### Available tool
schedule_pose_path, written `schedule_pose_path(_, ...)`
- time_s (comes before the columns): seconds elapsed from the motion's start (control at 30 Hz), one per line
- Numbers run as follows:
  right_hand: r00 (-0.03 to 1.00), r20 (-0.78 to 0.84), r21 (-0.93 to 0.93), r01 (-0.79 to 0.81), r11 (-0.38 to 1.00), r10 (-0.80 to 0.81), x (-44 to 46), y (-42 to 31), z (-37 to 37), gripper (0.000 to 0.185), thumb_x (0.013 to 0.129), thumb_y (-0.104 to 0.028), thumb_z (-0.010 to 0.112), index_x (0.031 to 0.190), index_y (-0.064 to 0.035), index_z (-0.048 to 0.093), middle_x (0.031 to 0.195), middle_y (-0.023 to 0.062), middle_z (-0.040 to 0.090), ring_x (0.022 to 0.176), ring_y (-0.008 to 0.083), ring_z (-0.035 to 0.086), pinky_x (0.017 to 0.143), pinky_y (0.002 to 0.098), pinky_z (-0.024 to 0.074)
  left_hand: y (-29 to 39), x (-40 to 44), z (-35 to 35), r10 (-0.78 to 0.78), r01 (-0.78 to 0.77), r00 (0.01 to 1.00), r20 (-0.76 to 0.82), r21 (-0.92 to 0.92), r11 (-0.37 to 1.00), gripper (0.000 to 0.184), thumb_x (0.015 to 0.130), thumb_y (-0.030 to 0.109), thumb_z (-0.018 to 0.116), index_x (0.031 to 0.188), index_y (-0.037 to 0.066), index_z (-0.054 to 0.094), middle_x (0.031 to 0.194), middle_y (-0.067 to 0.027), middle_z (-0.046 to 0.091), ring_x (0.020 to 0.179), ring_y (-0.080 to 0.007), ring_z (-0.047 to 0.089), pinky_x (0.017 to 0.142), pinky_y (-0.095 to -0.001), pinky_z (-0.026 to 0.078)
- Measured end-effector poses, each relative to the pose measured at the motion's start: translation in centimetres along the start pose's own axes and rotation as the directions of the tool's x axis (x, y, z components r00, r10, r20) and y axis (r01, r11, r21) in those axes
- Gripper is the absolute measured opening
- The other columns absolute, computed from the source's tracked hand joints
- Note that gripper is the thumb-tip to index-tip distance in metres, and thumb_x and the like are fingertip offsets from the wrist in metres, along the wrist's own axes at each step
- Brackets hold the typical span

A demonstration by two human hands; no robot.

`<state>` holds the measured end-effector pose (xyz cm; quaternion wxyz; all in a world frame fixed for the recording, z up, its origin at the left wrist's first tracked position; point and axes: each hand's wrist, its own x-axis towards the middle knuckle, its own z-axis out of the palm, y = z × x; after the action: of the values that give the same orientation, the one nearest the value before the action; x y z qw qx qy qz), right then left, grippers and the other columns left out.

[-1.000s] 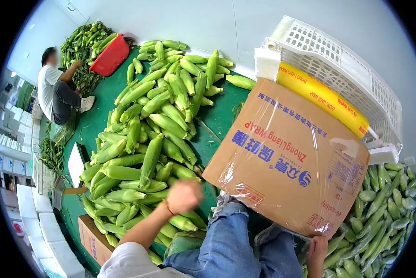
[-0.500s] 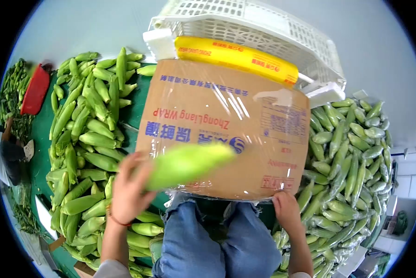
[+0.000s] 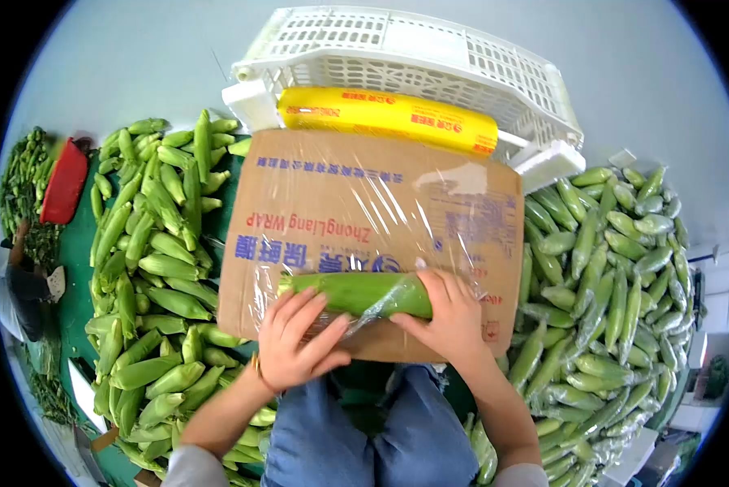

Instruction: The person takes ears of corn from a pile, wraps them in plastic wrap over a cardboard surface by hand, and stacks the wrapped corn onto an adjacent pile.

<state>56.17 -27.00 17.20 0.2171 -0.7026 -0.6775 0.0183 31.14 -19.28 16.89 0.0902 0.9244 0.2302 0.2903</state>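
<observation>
An ear of corn in green husk [image 3: 360,293] lies crosswise near the front edge of the cardboard box [image 3: 299,195], with clear film over part of it. My left hand [image 3: 299,339] rests at the corn's left end, its fingers spread over the film. At the right end, my right hand [image 3: 449,312] wraps its fingers and thumb round the corn. Clear film stretches over the box top from the yellow wrap roll [image 3: 389,118] behind it.
Unwrapped corn [image 3: 169,300] is heaped on the left and film-wrapped corn [image 3: 608,300] on the right. Behind the roll stands a white plastic crate [image 3: 421,49]. At far left are a red basin [image 3: 64,183] and part of a seated person [image 3: 23,296].
The view has swung right to face the box. My left hand has brought an ear of corn from the left heap onto the film. My right hand has moved from the box's edge to the corn.
</observation>
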Motion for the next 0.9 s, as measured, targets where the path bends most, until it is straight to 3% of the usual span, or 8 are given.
schedule_pose_path(0.13,0.999,-0.033,0.02,-0.025,0.999,0.025,-0.5,-0.1,0.3,0.064,0.061,-0.045,0.082,0.107,-0.0054,0.062,0.11,0.0107,0.057,0.098,0.0309,0.057,0.078,0.0395,0.0511,-2.3,-5.0,-1.8,-0.415,0.365,0.852,0.32,0.205,0.908,0.011,0.081,0.011,0.068,0.091,0.008,0.064,0.096,-0.0109,0.069,0.086,-0.0232,0.069,0.068,-0.0322,0.056)
schedule_pose_path(0.23,0.992,-0.087,-0.011,0.087,0.996,-0.087,0.9,1.0,0.7,0.059,0.063,-0.055,0.078,0.097,-0.0084,0.064,0.094,0.0057,0.056,0.082,0.0249,0.06,0.059,0.0344,0.0519,-5.8,1.6,-4.3,-0.252,0.235,0.965,-0.068,-0.196,0.952,0.014,0.079,-0.002,0.065,0.092,0.004,0.066,0.092,-0.013,0.067,0.082,-0.0265,0.066,0.065,-0.0383,0.051)
schedule_pose_path(0.33,0.992,-0.07,0.034,0.107,0.994,-0.104,1.5,1.4,1.0,0.059,0.065,-0.055,0.077,0.097,-0.0077,0.064,0.091,0.0054,0.055,0.078,0.0248,0.061,0.059,0.0355,0.0523,-8.4,9.9,-2.1,-0.203,0.26,0.956,0.21,-0.298,0.918,0.005,0.081,0.008,0.064,0.084,0.007,0.068,0.085,-0.0134,0.065,0.076,-0.0335,0.063,0.063,-0.0419,0.048)
schedule_pose_path(0.43,0.999,0.017,0.011,0.036,0.999,-0.036,1.6,1.2,0.3,0.058,0.07,-0.056,0.074,0.096,-0.0051,0.063,0.088,0.0079,0.056,0.071,0.0275,0.062,0.059,0.037,0.0527,-7.3,10.8,3.4,-0.052,-0.057,0.794,0.605,0.158,0.986,0.018,0.084,0.02,0.064,0.085,0.002,0.064,0.068,-0.0145,0.062,0.068,-0.0321,0.064,0.064,-0.0399,0.052)
schedule_pose_path(0.7,0.818,0.554,0.254,-0.341,0.905,0.153,-0.3,1.1,-2.9,0.059,0.089,-0.057,0.057,0.103,0.0004,0.055,0.08,0.0227,0.064,0.07,0.0389,0.066,0.06,0.0476,0.0529,3.0,2.1,-0.8,-0.165,0.235,0.828,0.536,-0.064,0.97,0.075,0.087,0.046,0.059,0.145,0.004,0.035,0.149,-0.0285,0.029,0.138,-0.0459,0.028,0.112,-0.0544,0.025)
schedule_pose_path(0.73,0.582,0.755,-0.051,-0.408,0.912,0.303,2.5,-0.8,-5.5,0.058,0.089,-0.052,0.057,0.116,-0.0018,0.051,0.101,0.0238,0.064,0.087,0.0377,0.066,0.074,0.0489,0.0522,1.9,3.3,0.2,-0.169,0.198,0.846,0.505,-0.004,0.98,0.074,0.088,0.046,0.058,0.145,0.004,0.035,0.149,-0.0276,0.029,0.139,-0.0448,0.027,0.112,-0.0546,0.024)
schedule_pose_path(0.8,0.933,0.359,-0.018,-0.02,1.0,0.025,3.2,-0.9,-5.1,0.06,0.086,-0.051,0.06,0.122,-0.0046,0.05,0.117,0.0221,0.057,0.102,0.0359,0.06,0.086,0.0492,0.0477,-1.1,6.3,2.8,-0.182,0.15,0.898,0.4,0.111,0.982,0.072,0.089,0.045,0.057,0.144,0.004,0.036,0.15,-0.025,0.029,0.14,-0.0425,0.026,0.113,-0.055,0.021)
schedule_pose_path(0.9,0.94,0.116,-0.103,0.332,0.938,-0.32,4.3,0.5,-2.2,0.068,0.076,-0.051,0.068,0.128,-0.0094,0.051,0.133,0.0149,0.047,0.116,0.0317,0.05,0.098,0.0491,0.0398,-5.8,13.0,5.5,-0.129,0.081,0.98,0.15,0.291,0.953,0.067,0.088,0.036,0.059,0.142,0.003,0.038,0.149,-0.0212,0.033,0.14,-0.0355,0.029,0.113,-0.0528,0.024)
